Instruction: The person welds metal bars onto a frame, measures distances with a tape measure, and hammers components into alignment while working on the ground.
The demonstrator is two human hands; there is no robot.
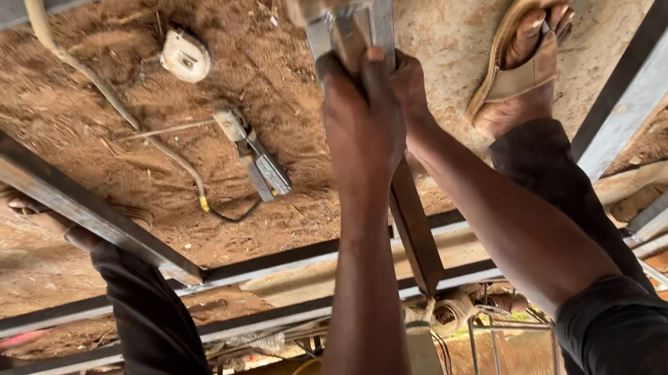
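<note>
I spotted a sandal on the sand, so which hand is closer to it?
Right. The right hand grips the metal bar beside the sandal; the left hand grips it farther away, on the other side.

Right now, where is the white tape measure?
The white tape measure lies on the sandy ground, upper left in the head view, beside the hose.

person, head-camera view. arms: two, bare from hand to upper arm, no gloves, watch or rings visible. left hand point(359, 122) and right hand point(411, 92) uncovered. sleeve point(629, 329): dark, almost black fabric, short, ending above the right elbow. trousers point(159, 346): dark, matching cloth, both legs, slightly creased. footwear: tan open sandal point(521, 54) with a broad strap and worn sole on the right foot; other foot mostly hidden behind a steel bar.
</note>
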